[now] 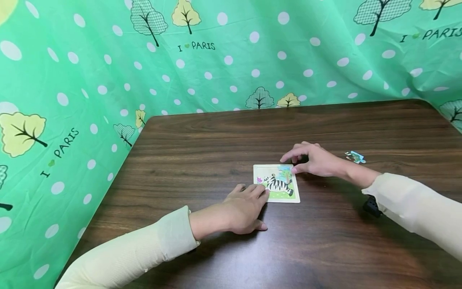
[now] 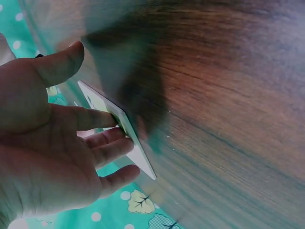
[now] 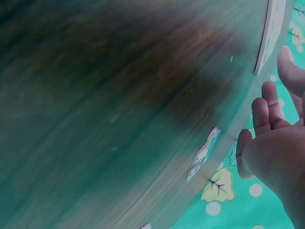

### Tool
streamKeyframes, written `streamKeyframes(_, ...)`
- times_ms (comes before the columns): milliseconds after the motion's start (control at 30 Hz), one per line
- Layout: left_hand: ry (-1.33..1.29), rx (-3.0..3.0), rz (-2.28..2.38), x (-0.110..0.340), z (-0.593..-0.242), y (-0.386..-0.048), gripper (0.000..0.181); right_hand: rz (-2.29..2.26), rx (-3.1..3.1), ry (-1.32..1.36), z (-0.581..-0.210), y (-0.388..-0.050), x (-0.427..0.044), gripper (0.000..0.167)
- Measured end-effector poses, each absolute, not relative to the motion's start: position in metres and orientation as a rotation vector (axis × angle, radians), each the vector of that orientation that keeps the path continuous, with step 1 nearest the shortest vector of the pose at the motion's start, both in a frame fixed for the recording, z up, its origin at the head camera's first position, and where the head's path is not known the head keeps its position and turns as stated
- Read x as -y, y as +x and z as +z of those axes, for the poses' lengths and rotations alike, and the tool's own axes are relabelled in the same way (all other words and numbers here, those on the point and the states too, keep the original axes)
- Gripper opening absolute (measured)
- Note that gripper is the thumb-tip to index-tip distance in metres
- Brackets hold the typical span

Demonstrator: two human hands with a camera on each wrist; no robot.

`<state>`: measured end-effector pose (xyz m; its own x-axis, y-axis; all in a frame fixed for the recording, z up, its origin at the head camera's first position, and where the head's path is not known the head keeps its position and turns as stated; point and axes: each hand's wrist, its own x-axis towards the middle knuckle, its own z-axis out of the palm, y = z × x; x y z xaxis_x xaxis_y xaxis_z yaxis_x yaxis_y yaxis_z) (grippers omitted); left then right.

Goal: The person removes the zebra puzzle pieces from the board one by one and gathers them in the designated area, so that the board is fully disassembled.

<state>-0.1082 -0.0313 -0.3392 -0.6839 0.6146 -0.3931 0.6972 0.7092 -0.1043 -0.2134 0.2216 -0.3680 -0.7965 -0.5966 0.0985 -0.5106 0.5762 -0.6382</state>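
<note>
A square zebra jigsaw puzzle (image 1: pixel 277 195) in a pale frame lies flat on the table. Its upper right shows blue sky and a tree, while the upper left is plain cream. My left hand (image 1: pixel 246 208) rests its fingertips on the puzzle's lower left part, fingers fairly straight and thumb spread out on the near side. Over the upper right corner is my right hand (image 1: pixel 313 159), fingers loosely bent and thumb near the frame's edge. I see nothing between that thumb and those fingers. In the right wrist view the puzzle's frame (image 3: pixel 269 36) appears beyond the fingertips.
A loose blue and green jigsaw piece (image 1: pixel 356 157) lies to the right, beyond my right wrist. The dark wood table (image 1: pixel 202 148) reaches back to a green curtain (image 1: pixel 231 52) with trees and white dots, which also hangs along the left.
</note>
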Motion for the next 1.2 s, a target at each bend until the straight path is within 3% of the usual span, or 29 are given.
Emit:
streamKeyframes(333,1.03,-2.553,-0.294,0.027,-0.336,-0.11,0.08,-0.928,-2.622,-1.003,-0.37,-0.211,-0.208,0.035)
streamKeyframes(600,1.066,-2.579,-0.22,0.026,-0.336,-0.117,0.055,-0.844,-2.628,-1.003,-0.37,-0.212,-0.205,0.035)
streamKeyframes(1200,1.174,-2.61,-0.23,0.027,-0.341,-0.124,0.07,-0.877,-2.661,-1.058,-0.37,-0.209,-0.201,0.031)
